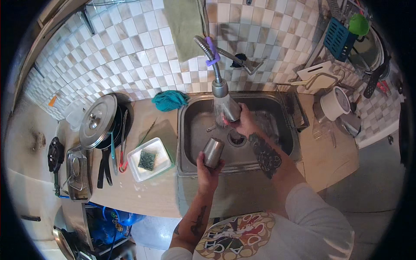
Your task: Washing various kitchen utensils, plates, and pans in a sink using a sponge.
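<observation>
My left hand grips the lower part of a stainless steel tumbler above the near left part of the sink. Farther back, my right hand holds a second steel tumbler, tilted, close to the running water. The spray comes down from the faucet head, which hangs on a flexible metal hose. Between the hands, the sink drain is partly visible. The two tumblers are apart.
Left of the sink, a white tray holds a dark scouring sponge. A teal cloth lies behind it. Pans with a metal lid stand farther left. A wire rack and a white container are at right.
</observation>
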{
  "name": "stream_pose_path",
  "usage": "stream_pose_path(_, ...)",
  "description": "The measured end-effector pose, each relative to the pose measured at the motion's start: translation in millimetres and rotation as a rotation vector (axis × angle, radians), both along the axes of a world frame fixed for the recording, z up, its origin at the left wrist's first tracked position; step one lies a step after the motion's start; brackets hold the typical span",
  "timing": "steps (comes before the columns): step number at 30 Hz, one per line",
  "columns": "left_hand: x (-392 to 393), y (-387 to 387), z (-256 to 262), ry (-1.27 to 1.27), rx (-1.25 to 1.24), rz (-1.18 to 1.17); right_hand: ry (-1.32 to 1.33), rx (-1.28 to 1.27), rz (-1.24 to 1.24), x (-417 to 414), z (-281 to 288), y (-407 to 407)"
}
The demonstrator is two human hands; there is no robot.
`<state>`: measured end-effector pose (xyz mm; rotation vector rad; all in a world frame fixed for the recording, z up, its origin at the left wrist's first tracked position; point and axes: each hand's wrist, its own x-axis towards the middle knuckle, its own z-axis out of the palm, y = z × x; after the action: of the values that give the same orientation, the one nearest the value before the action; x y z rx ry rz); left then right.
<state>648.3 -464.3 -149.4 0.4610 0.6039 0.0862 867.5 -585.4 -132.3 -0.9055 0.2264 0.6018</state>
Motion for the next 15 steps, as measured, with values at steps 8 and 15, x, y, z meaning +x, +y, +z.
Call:
stream_pose_path(8, -8, 9, -8, -0.167, 0.071, 0.020, -0.523, -0.425, 0.182, -13, 36, 26)
stream_pose_path(15, -4, 7, -17, -0.142, 0.029, 0.067, -1.429, -1.112, -0.108, -18, 45, 40)
